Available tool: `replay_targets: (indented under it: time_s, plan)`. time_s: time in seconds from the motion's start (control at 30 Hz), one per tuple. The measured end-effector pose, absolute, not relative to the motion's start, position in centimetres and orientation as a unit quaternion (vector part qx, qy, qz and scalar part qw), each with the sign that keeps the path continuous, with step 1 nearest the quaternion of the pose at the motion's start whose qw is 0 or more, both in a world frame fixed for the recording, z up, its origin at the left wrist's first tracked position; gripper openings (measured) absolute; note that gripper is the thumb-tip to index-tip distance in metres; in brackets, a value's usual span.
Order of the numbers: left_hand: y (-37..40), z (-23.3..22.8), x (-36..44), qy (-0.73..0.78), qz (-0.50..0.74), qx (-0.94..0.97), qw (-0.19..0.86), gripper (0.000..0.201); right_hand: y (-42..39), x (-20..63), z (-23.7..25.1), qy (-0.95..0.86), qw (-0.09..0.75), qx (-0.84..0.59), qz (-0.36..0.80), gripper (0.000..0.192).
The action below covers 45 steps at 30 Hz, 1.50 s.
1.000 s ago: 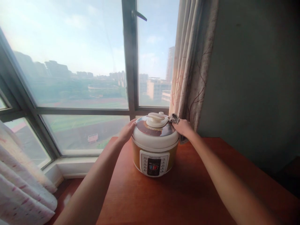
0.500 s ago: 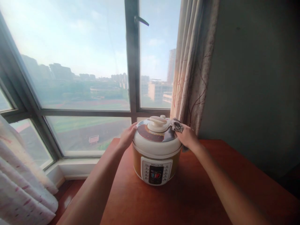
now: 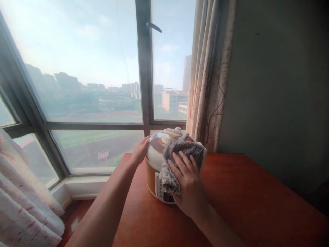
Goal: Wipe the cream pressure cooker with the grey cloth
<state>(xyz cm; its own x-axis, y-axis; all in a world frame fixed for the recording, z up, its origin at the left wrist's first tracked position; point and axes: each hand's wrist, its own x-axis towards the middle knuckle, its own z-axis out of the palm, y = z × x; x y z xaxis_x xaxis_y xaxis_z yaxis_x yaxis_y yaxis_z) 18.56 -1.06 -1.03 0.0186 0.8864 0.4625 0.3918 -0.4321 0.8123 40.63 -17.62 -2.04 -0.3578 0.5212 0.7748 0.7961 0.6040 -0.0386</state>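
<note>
A white and gold electric pressure cooker (image 3: 151, 180) stands upright on the table, its lid shut and a cream handle (image 3: 172, 133) on top. My left hand (image 3: 140, 151) grips the left edge of the lid, its fingertips bent over the rim. Under my right hand (image 3: 189, 181), a grey cloth (image 3: 171, 154) lies draped over the front right of the lid and down the cooker's side. The fingers of that hand are spread over the cloth, pressing it to the cooker. Cloth and hand hide most of the control panel (image 3: 159, 188).
The reddish-brown wooden table (image 3: 246, 192) extends to the right of the cooker. Behind it are a large window (image 3: 92, 123) and a patterned curtain (image 3: 205, 85). Another curtain (image 3: 28, 199) hangs at the lower left, and a dark wall (image 3: 269, 96) stands at the right.
My right hand has come from the lid's right edge toward me, round to the front. The cloth, bunched before, is now spread out over the lid and side. My left hand stays put.
</note>
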Motion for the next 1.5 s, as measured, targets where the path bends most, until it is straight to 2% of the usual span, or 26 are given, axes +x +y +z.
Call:
replay_targets:
  time_s: [0.2, 0.33, 0.53, 0.63, 0.8, 1.0, 1.27, 1.5]
  plan:
    - [-1.3, -0.8, 18.7, 0.470, 0.507, 0.684, 0.232, 0.057, -15.5, 43.0, -2.0, -0.799, 0.394, -0.417, -0.182, 0.067]
    - [-1.4, -0.7, 18.7, 0.472, 0.499, 0.690, 0.227, 0.057, -12.5, 45.2, -1.4, -0.767, 0.436, -0.450, -0.139, 0.059]
    - [-1.4, -0.8, 18.7, 0.477, 0.507, 0.680, 0.230, 0.057, -8.2, 48.1, 0.5, -0.769, 0.435, -0.461, -0.086, 0.045]
    - [-1.2, -1.0, 18.6, 0.482, 0.508, 0.675, 0.230, 0.057, -6.0, 48.6, 2.1, -0.781, 0.407, -0.471, -0.047, 0.036]
    - [-0.7, -1.4, 18.4, 0.489, 0.496, 0.686, 0.213, 0.058, -2.8, 48.8, 4.1, -0.740, 0.323, -0.589, 0.040, 0.029]
    - [-0.6, -1.5, 18.4, 0.499, 0.489, 0.685, 0.206, 0.059, -3.2, 48.7, 4.7, -0.749, 0.309, -0.586, 0.025, 0.033]
    - [-0.9, -1.3, 18.5, 0.487, 0.491, 0.688, 0.218, 0.058, -7.6, 47.3, 2.8, -0.790, 0.350, -0.499, -0.066, 0.055]
    - [-0.8, -1.5, 18.4, 0.497, 0.495, 0.680, 0.213, 0.056, -10.9, 45.4, 1.6, -0.807, 0.353, -0.466, -0.086, 0.058]
